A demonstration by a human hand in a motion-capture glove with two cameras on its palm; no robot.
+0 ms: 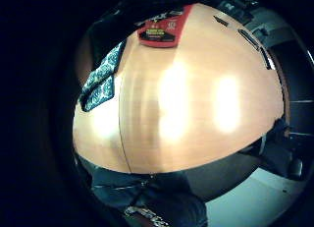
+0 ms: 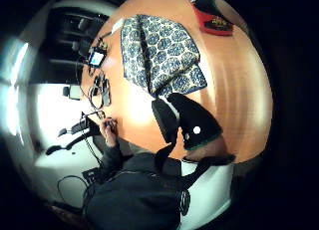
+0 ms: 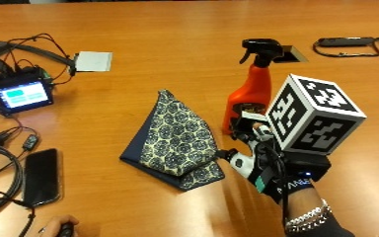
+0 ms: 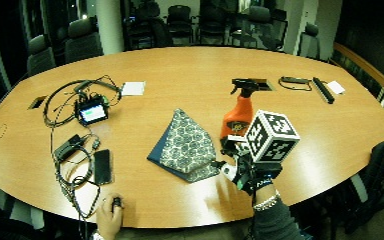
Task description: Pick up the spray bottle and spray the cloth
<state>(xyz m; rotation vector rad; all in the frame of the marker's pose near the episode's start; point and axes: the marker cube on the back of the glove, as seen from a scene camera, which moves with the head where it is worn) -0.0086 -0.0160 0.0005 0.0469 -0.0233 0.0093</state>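
Outside view: my gloved right hand [image 3: 258, 148] beside the orange spray bottle [image 3: 250, 89], near the patterned cloth [image 3: 176, 140]; finger state I cannot tell.

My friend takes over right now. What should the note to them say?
Right hand: just in front of the spray bottle, between it and the cloth; whether it touches or grips the bottle cannot be told.
Spray bottle: upright on the table, beside the cloth.
Cloth: folded, flat on the table.
Done: hand has reached the bottle.
Left: lift the bottle, spray the cloth.
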